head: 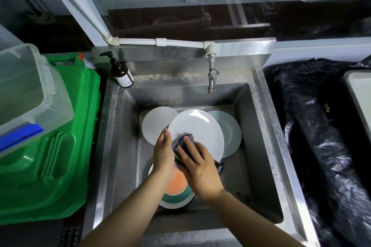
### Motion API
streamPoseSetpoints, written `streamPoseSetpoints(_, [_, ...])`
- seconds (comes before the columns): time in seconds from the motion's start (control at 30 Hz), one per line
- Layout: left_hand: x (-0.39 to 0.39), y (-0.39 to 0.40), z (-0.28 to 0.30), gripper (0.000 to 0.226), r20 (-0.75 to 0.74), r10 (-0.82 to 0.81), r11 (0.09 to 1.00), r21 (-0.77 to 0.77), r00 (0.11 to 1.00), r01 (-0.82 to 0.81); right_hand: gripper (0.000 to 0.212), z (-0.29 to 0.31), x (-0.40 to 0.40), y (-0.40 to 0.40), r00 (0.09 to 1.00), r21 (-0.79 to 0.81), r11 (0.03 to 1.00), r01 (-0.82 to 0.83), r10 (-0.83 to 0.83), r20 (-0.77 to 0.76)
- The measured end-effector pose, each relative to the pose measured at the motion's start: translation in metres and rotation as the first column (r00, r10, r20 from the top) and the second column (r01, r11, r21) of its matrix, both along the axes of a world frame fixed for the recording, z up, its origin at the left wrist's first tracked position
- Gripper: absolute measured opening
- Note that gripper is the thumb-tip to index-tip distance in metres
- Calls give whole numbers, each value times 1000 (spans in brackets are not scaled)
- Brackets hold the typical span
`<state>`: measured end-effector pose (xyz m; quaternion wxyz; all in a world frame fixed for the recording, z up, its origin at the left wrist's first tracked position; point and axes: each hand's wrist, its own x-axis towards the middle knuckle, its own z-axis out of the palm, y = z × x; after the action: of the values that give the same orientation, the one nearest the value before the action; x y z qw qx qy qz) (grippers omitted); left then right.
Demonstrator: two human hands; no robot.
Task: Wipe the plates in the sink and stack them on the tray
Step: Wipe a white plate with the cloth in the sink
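Over the steel sink (261, 146) my left hand (163, 152) grips the near left edge of a white plate (198, 126), holding it tilted. My right hand (197, 168) presses a dark grey cloth (183, 142) flat against that plate's lower face. Behind it on the left lies another white plate (154, 124), and a pale one (231, 134) lies to the right. Under my wrists sits a plate with orange and teal rings (177, 188). A grey tray (359, 98) shows at the right edge, mostly cut off.
A tap (211, 80) hangs over the sink's back wall. A brown pump bottle (120, 72) stands at the back left corner. Left of the sink are a green plastic bin (60, 146) and a clear tub (26, 90). Black plastic sheeting (313, 126) covers the right counter.
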<state>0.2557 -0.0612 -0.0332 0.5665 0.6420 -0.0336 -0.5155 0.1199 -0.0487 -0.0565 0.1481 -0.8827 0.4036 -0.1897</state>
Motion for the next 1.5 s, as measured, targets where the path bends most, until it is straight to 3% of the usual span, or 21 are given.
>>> streamPoseSetpoints(0.17, [9,7,-7,32,-8,36,999,-10,999,-36,60,-4,-20,-20,995,1,998,-57,57,-87])
streamPoseSetpoints(0.3, [16,13,-12,28,25,35,999,-4,999,-35,61,-4,-32,-42,971,73,983,166,-150,-187])
streamPoseSetpoints(0.37, [13,10,-8,28,-7,69,998,7,998,-69,61,-4,-30,-41,969,88,978,191,-174,-173])
streamPoseSetpoints(0.5, [5,0,0,32,-34,77,997,0,996,-77,65,1,-11,-5,996,9,1000,-26,26,-80])
streamPoseSetpoints(0.7, [12,6,-2,32,-10,42,999,21,999,-42,64,7,-31,-12,949,-64,974,-217,195,-247])
streamPoseSetpoints(0.87, [12,9,-4,29,-5,96,994,51,995,-96,94,-1,-37,-24,971,123,992,7,23,-239])
streamPoseSetpoints(1.0, [7,2,-1,32,-21,118,992,43,993,-117,67,0,-13,9,988,69,990,-119,125,-88])
streamPoseSetpoints(1.17, [17,8,-7,35,-44,122,992,10,992,-122,63,4,-21,2,963,-23,979,-204,196,-184])
streamPoseSetpoints(1.37, [28,16,-10,37,-33,160,986,42,987,-159,65,-4,-45,-28,973,149,984,100,-65,-221])
streamPoseSetpoints(1.5, [21,5,-8,36,-20,195,981,26,981,-194,65,-4,-27,5,991,107,994,-31,45,-129])
